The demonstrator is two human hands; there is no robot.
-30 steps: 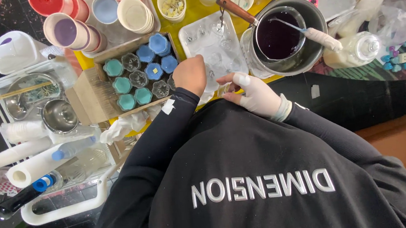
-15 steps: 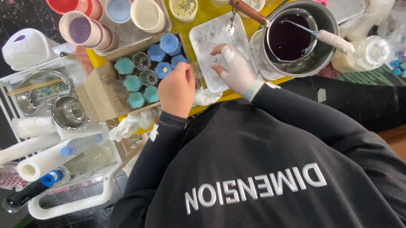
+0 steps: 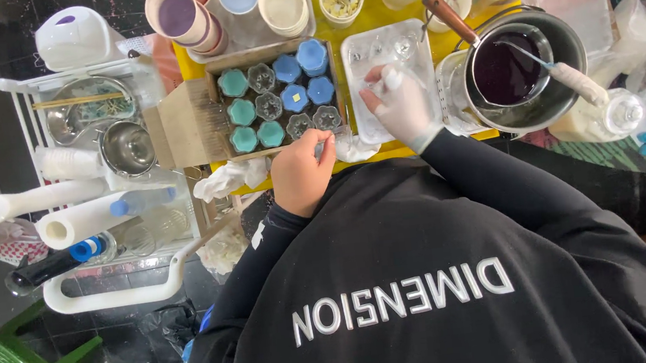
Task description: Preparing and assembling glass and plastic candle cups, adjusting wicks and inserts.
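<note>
Landmark: cardboard box (image 3: 198,118) of small moulds on the yellow table (image 3: 378,14), seen from overhead.

Largest item: metal pot (image 3: 558,80), well right of the box, holding an inner pan of dark purple liquid (image 3: 504,73). A stirrer with a white handle (image 3: 578,82) rests across its rim, probably parked there so it drips back into the pan.

White wire rack (image 3: 72,284), left of the box, carries paper rolls, steel bowls and bottles; judged as storage kept off the work surface.

White tray (image 3: 365,83), just right of the box, between box and pot. The right hand (image 3: 403,107), in a white glove, lies on it; fingers curl around a small clear mould, though the grip itself is partly hidden. The glove likely guards against hot or staining liquid.

Inside the box: 12 cells, teal and blue filled moulds (image 3: 241,112) plus several clear empty ones (image 3: 268,106), packed tight so they stay upright.

Left hand (image 3: 302,172), bare, at the box's lower right corner, beside a clear mould; fingers bent and pinched together, contents not visible. A crumpled white tissue (image 3: 224,179) lies just below the box.
</note>
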